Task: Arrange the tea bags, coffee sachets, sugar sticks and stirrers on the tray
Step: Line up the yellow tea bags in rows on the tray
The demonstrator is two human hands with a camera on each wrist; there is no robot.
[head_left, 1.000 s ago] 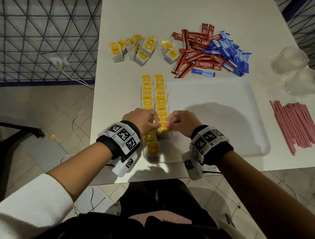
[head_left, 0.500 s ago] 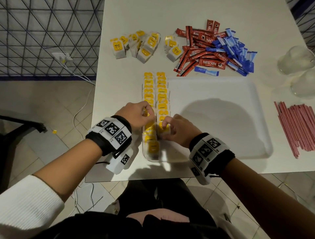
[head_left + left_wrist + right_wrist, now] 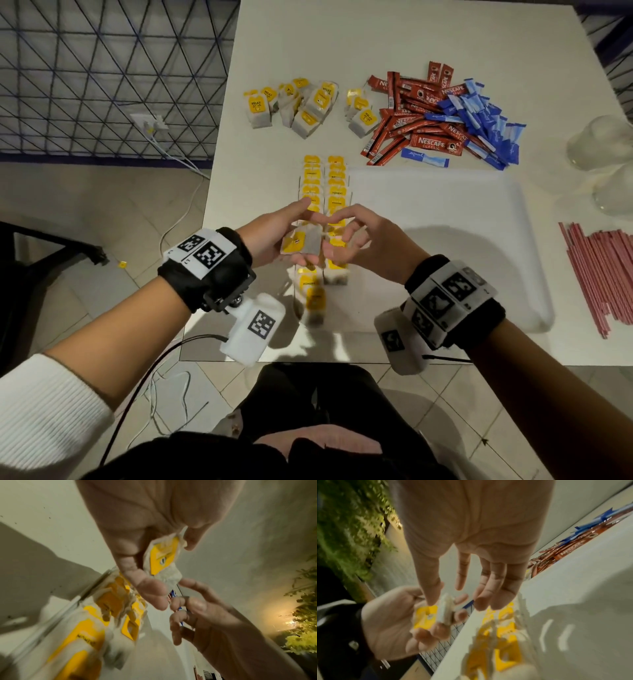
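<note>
My left hand (image 3: pixel 274 233) is turned palm up above the tray's left side and holds a couple of tea bags (image 3: pixel 301 241) with yellow tags in its curled fingers. The left wrist view shows one tea bag (image 3: pixel 163 557) pinched under the thumb. My right hand (image 3: pixel 356 236) hovers just right of them, fingers relaxed and spread, holding nothing; its thumb (image 3: pixel 433 599) is close to the held tea bags (image 3: pixel 443 609). Two rows of tea bags (image 3: pixel 325 185) stand along the left edge of the white tray (image 3: pixel 445 212).
Loose tea bags (image 3: pixel 301 106) lie behind the tray. Red coffee sachets (image 3: pixel 421 113) and blue sugar sticks (image 3: pixel 479 116) are piled at back right. Pink stirrers (image 3: pixel 603 274) lie right of the tray, with two clear glasses (image 3: pixel 599 140) behind them.
Both hands have lifted off the tea bag rows. The left hand turned palm up with tea bags in it, and the right hand's fingers opened.
</note>
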